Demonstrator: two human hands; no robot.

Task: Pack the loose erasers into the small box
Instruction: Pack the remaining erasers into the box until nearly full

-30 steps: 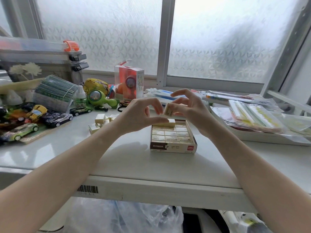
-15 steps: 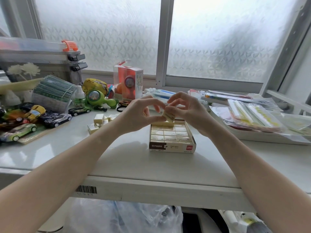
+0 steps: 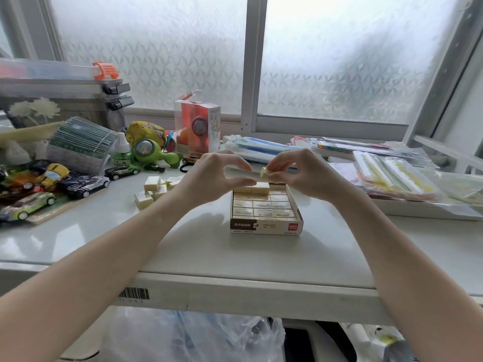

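The small cardboard box [image 3: 266, 227] lies open on the white table, filled with rows of wrapped cream erasers; two more erasers [image 3: 257, 188] sit raised along its far row. My right hand [image 3: 300, 176] pinches one cream eraser [image 3: 265, 173] between thumb and fingers, just above the box's far edge. My left hand [image 3: 211, 178] hovers beside it over the box's far left corner, thumb and forefinger apart, holding nothing. A pile of loose erasers [image 3: 154, 190] lies on the table to the left of the box.
Toy cars [image 3: 83, 184] and a green toy [image 3: 150, 152] crowd the left side. An orange packaged toy [image 3: 197, 129] stands behind the box. Plastic-wrapped stationery packs [image 3: 392, 176] fill the right. The table's front edge [image 3: 235, 286] runs below my forearms.
My right hand lifted the eraser slightly, away from the box's far row. My left thumb and forefinger have parted and drawn a little to the left.
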